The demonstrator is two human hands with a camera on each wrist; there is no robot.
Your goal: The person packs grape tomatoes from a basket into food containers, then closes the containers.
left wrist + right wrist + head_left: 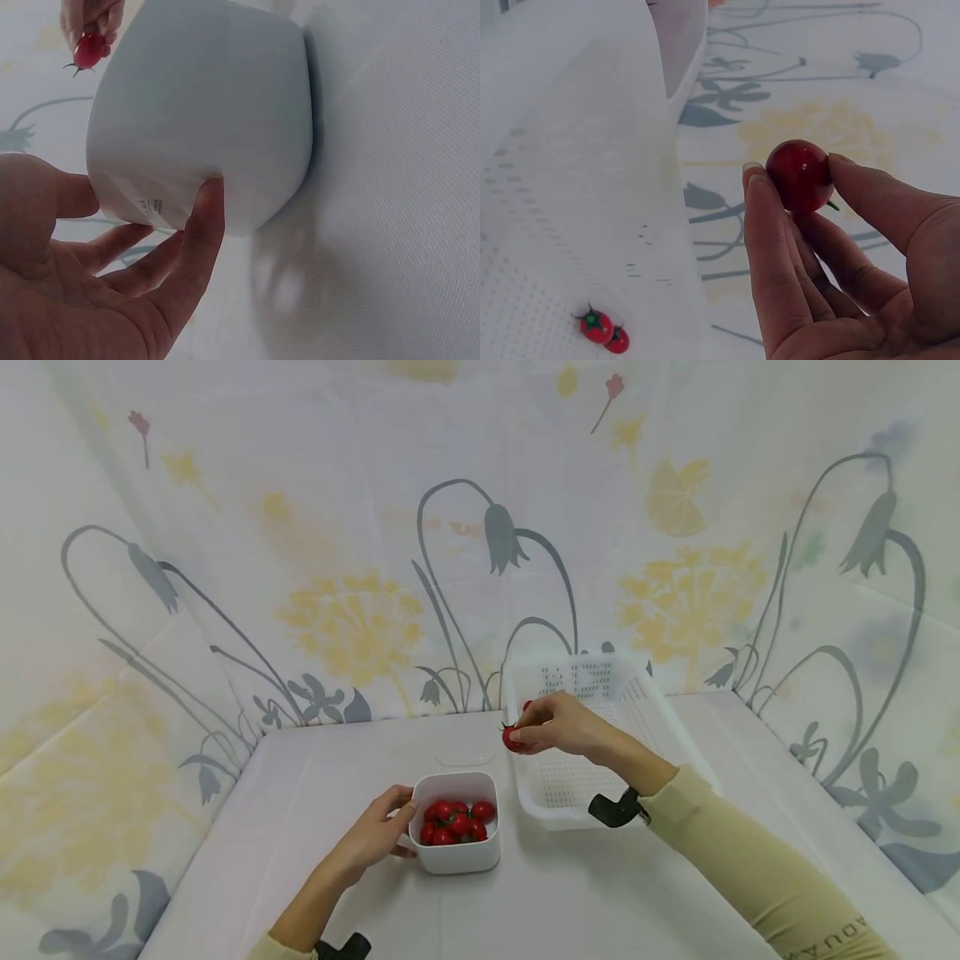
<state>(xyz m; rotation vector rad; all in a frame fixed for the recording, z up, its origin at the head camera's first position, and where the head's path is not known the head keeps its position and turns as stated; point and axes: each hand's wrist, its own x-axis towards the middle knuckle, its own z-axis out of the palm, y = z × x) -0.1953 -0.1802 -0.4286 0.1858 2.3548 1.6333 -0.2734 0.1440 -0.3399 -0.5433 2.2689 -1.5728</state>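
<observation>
My right hand (566,725) pinches a cherry tomato (512,739) between thumb and fingertips, above the left rim of the white perforated basket (558,818). In the right wrist view that tomato (799,176) is round, glossy and red, with a bit of green stem. Two more cherry tomatoes (596,326) lie inside the basket, stems showing. My left hand (378,831) holds the left side of a white square container (459,858), its thumb and fingers spread against the wall (199,112). Several red cherry tomatoes (457,823) lie in this container.
The basket stands right of the container on a white-covered table (337,760), a narrow gap between them. A floral cloth (360,635) hangs behind and at both sides. Black straps with small devices (615,810) sit on both wrists.
</observation>
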